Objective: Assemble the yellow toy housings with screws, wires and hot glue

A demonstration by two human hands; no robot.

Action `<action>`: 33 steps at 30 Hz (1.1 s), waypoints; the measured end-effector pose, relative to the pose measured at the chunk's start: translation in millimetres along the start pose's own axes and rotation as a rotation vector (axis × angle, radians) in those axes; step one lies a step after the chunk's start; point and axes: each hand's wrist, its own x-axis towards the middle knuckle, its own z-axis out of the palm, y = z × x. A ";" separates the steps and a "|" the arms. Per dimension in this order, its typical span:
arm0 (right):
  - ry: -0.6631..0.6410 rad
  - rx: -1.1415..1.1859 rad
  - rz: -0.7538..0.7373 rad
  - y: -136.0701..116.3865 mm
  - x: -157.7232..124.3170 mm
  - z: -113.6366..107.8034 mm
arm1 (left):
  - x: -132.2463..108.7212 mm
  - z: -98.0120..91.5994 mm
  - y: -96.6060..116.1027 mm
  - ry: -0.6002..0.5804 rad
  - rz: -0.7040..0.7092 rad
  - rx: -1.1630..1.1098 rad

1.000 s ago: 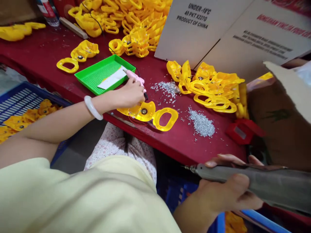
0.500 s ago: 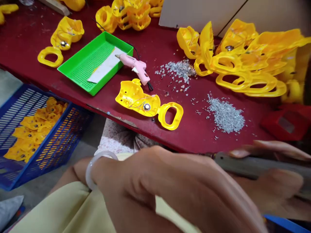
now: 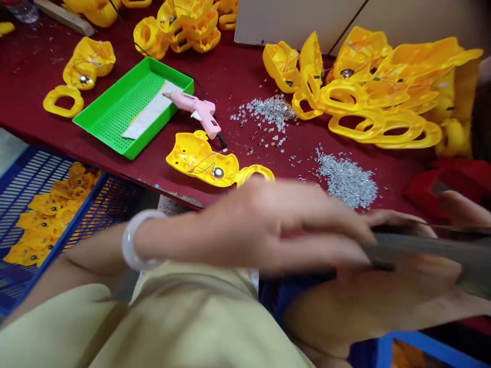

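Note:
My left hand [image 3: 264, 230], with a white bangle [image 3: 132, 240] at the wrist, reaches across to the right. Its fingertips meet the near end of a flat dark grey object [image 3: 429, 255], seen nearly edge-on and blurred; its kind is unclear. My right hand [image 3: 368, 312] is wrapped round the same object, fingers above and below it. Beyond my left hand, an open yellow plastic shell [image 3: 203, 161] lies on the dark red table, wires and a round metal disc inside; my hand partly hides its ring-shaped end.
A pink glue gun [image 3: 197, 110] rests on a green tray's [image 3: 132, 148] edge. Small screws lie in two heaps, one pile [image 3: 347, 176] nearer me. Stacked yellow shells [image 3: 406, 66] stand at the right. A blue crate [image 3: 76, 245] of yellow parts sits below left; a red box [image 3: 452, 179] is at right.
My left hand has moved up and straightened, its fingertips now at the grey object's end. The view has shifted slightly, so the table things appear further left. The right hand keeps hold.

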 end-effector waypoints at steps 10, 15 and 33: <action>0.005 0.124 -0.041 17.2 -1.6 -17.6 | 132.5 -38.4 -132.7 -0.162 -0.226 0.917; -0.113 0.176 -0.087 23.4 -1.5 -22.0 | 135.2 -41.9 -127.4 -0.110 -0.125 0.846; -0.564 0.373 0.028 -48.2 -20.9 33.0 | -89.7 42.9 -85.1 0.363 -0.533 -0.998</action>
